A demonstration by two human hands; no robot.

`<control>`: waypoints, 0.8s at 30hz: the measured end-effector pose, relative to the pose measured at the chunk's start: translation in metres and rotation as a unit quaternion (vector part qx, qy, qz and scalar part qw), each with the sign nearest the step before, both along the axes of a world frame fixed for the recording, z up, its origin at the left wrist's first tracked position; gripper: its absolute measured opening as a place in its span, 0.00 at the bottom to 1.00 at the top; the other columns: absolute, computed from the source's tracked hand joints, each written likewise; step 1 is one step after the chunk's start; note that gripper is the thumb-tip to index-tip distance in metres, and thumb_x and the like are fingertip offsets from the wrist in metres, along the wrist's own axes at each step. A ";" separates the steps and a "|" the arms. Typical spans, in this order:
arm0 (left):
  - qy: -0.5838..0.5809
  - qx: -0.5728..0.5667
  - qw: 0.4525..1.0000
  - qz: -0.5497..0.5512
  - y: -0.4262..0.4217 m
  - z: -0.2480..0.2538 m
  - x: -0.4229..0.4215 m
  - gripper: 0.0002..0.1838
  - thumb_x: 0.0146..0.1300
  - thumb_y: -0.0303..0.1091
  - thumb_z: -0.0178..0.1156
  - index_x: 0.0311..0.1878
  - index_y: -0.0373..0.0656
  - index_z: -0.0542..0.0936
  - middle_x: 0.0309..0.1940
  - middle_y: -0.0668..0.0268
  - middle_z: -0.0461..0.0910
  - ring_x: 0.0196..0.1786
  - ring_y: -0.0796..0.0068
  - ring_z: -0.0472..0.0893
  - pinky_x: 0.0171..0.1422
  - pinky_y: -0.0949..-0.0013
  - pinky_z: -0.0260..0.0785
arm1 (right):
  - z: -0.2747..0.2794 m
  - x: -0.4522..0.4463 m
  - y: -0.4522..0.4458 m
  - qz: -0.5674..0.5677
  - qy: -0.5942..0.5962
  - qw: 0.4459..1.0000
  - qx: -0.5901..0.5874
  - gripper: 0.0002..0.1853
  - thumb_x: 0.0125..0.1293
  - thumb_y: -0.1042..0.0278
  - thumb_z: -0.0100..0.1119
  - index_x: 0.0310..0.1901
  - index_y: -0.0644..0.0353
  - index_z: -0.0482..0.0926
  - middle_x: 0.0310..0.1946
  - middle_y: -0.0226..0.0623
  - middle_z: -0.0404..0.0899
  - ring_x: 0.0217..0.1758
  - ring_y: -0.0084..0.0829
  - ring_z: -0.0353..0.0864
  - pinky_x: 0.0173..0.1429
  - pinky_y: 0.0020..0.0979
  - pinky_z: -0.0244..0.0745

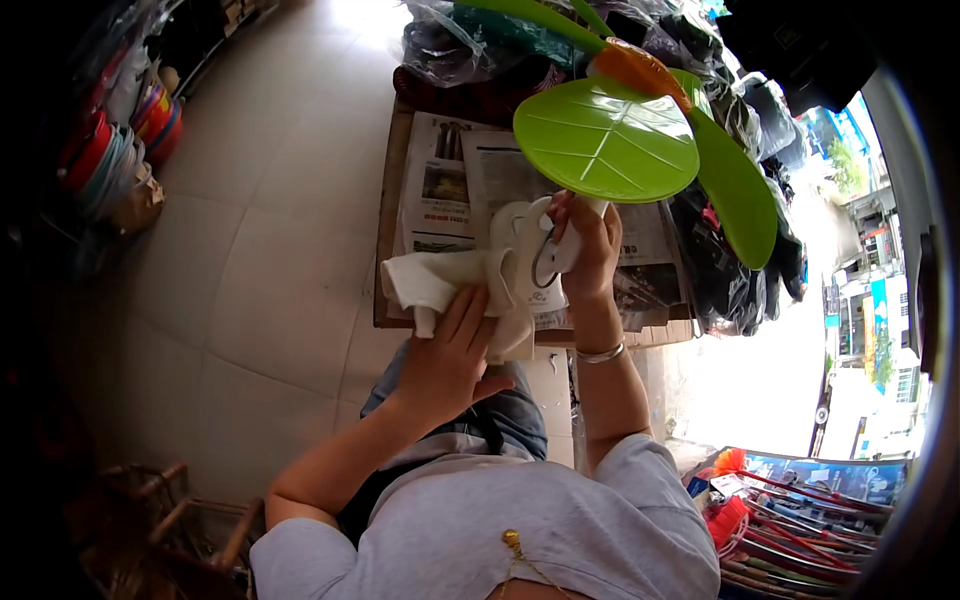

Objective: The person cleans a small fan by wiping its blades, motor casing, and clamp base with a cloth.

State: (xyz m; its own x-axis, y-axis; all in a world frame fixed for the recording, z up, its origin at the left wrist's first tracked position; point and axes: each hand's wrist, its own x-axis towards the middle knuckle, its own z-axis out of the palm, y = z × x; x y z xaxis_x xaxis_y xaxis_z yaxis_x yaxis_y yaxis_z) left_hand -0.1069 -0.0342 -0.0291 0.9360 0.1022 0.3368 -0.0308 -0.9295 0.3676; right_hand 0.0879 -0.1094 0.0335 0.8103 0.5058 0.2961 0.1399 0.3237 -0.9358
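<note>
A green leaf-shaped piece [610, 140] with an orange centre and further green blades tops a white body [525, 240]. My right hand [590, 240] grips the white body just below the leaf, its fingers wrapped round it. My left hand [450, 350] presses a cream cloth [425, 280] against the lower part of the white body, fingers close together. The object is over newspaper [440, 190] on a low table [392, 190]. The cloth and my hand hide part of the white base.
Plastic-wrapped goods [450, 45] lie at the table's far side, dark bagged items [720, 270] at its right. Red-handled long items [790, 520] are stacked at lower right. A wooden frame [180, 510] stands at lower left, colourful basins [110, 150] at upper left.
</note>
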 end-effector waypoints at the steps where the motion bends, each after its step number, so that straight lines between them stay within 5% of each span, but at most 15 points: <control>1: -0.009 -0.005 1.000 -0.005 0.000 0.002 -0.003 0.45 0.52 0.66 0.64 0.61 0.34 0.72 0.70 0.48 0.64 0.75 0.55 0.60 0.68 0.46 0.63 | -0.001 0.001 0.000 0.002 -0.001 1.000 0.000 0.12 0.65 0.62 0.58 0.39 0.64 0.77 0.29 0.33 0.76 0.32 0.21 0.72 0.42 0.25 0.67; 5: 0.038 0.004 0.999 0.037 0.016 0.009 0.043 0.47 0.51 0.65 0.65 0.64 0.35 0.70 0.71 0.50 0.62 0.75 0.58 0.60 0.62 0.49 0.67 | -0.006 0.003 -0.002 0.012 0.002 1.000 0.000 0.13 0.65 0.59 0.61 0.39 0.63 0.77 0.30 0.30 0.77 0.32 0.19 0.73 0.36 0.23 0.67; 6: 0.027 -0.032 0.998 0.051 0.020 0.008 0.057 0.47 0.51 0.65 0.64 0.63 0.34 0.71 0.72 0.50 0.61 0.75 0.58 0.59 0.61 0.46 0.67 | -0.007 0.003 -0.001 -0.001 -0.008 1.000 -0.007 0.15 0.69 0.59 0.55 0.40 0.65 0.77 0.29 0.35 0.77 0.30 0.22 0.73 0.45 0.27 0.69; 9: 0.028 -0.021 0.998 0.051 0.017 0.012 0.056 0.47 0.52 0.65 0.65 0.63 0.33 0.70 0.71 0.48 0.61 0.75 0.56 0.59 0.60 0.44 0.67 | -0.009 0.004 -0.003 0.000 -0.013 1.000 -0.021 0.16 0.69 0.57 0.56 0.41 0.65 0.77 0.29 0.34 0.76 0.31 0.22 0.73 0.45 0.27 0.69; 14: 0.016 0.022 1.000 -0.004 -0.001 0.001 0.005 0.45 0.56 0.63 0.63 0.67 0.35 0.67 0.71 0.47 0.62 0.77 0.52 0.58 0.70 0.43 0.59 | -0.007 0.002 0.000 0.002 -0.024 1.000 0.015 0.21 0.65 0.50 0.62 0.41 0.64 0.77 0.31 0.31 0.77 0.33 0.20 0.73 0.38 0.25 0.68; 21: 0.060 0.012 0.997 0.052 0.020 0.018 0.056 0.37 0.59 0.56 0.64 0.63 0.35 0.73 0.69 0.50 0.67 0.74 0.51 0.63 0.68 0.45 0.61 | -0.012 0.003 -0.003 0.029 -0.024 0.999 0.035 0.20 0.68 0.51 0.61 0.47 0.63 0.76 0.31 0.27 0.76 0.33 0.18 0.72 0.38 0.24 0.67; 22: -0.042 -0.020 0.998 0.039 0.025 0.018 0.055 0.27 0.61 0.46 0.66 0.55 0.34 0.79 0.59 0.52 0.77 0.64 0.51 0.74 0.61 0.51 0.68 | -0.016 0.005 -0.006 0.041 -0.029 0.998 0.029 0.22 0.68 0.51 0.61 0.51 0.64 0.75 0.36 0.29 0.76 0.38 0.19 0.73 0.44 0.25 0.68; 23: -0.039 -0.010 0.999 0.033 0.030 0.021 0.049 0.27 0.61 0.46 0.66 0.55 0.34 0.79 0.59 0.52 0.77 0.64 0.51 0.74 0.61 0.51 0.68 | -0.018 0.007 -0.009 0.052 -0.034 0.998 0.024 0.25 0.68 0.52 0.60 0.55 0.65 0.73 0.41 0.32 0.77 0.43 0.21 0.74 0.49 0.26 0.69; 24: -0.051 -0.056 0.995 0.063 0.031 0.033 0.040 0.22 0.61 0.41 0.67 0.50 0.33 0.81 0.53 0.52 0.80 0.56 0.50 0.77 0.56 0.52 0.70 | -0.018 0.001 -0.011 0.021 -0.069 0.997 0.040 0.31 0.68 0.51 0.60 0.64 0.65 0.67 0.55 0.41 0.74 0.59 0.32 0.72 0.65 0.35 0.65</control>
